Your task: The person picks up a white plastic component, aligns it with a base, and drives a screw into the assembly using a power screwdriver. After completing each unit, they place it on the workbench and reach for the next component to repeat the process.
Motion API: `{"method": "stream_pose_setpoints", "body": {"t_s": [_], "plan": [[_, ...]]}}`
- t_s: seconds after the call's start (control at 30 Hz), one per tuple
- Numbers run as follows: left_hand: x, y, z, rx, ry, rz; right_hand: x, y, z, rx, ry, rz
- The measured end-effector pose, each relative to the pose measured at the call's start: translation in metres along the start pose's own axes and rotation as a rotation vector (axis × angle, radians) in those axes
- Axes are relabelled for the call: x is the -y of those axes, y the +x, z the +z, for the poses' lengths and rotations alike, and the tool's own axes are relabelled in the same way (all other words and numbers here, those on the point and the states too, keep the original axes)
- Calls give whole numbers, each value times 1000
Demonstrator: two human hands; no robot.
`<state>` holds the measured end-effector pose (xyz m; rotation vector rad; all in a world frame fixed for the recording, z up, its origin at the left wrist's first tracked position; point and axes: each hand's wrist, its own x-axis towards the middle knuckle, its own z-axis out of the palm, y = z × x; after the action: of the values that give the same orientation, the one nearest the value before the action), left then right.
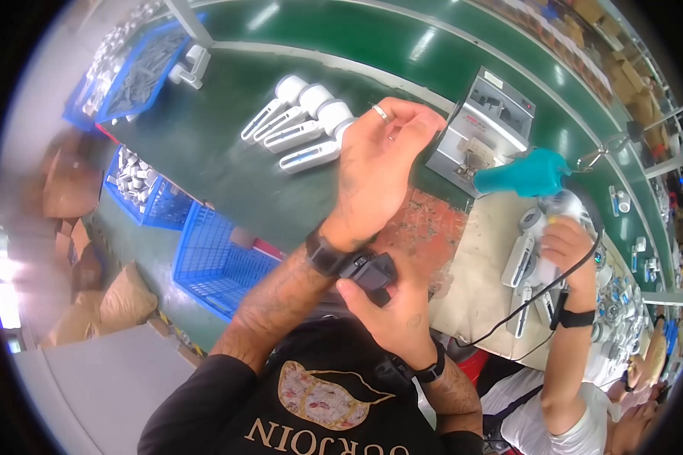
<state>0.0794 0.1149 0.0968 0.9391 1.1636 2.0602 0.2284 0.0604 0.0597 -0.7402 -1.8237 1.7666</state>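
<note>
My left hand is raised in the middle, a ring on one finger. Its fingers are curled in toward the thumb, and I see nothing held in them. Around that wrist runs a black strap with a small black boxy device on it. My right hand closes on this device, thumb at its near side; the other fingers are partly hidden. A dark band circles my right wrist. Beyond my left hand, several white handheld devices with round heads lie in a row on the green table.
Blue crates stand at the table's left edge; a blue bin of grey parts sits far left. A grey metal machine is at the back right. A co-worker's hand is at the right, near a teal tool and black cable.
</note>
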Motion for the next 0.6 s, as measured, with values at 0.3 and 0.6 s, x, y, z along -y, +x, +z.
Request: {"method": "stream_pose_setpoints", "body": {"t_s": [0.3, 0.6], "plan": [[27, 3, -11, -59, -195, -127, -10, 3, -4, 10, 90, 84], [39, -14, -38, 83, -120, -404, -10, -32, -66, -595, -372, -717]]}}
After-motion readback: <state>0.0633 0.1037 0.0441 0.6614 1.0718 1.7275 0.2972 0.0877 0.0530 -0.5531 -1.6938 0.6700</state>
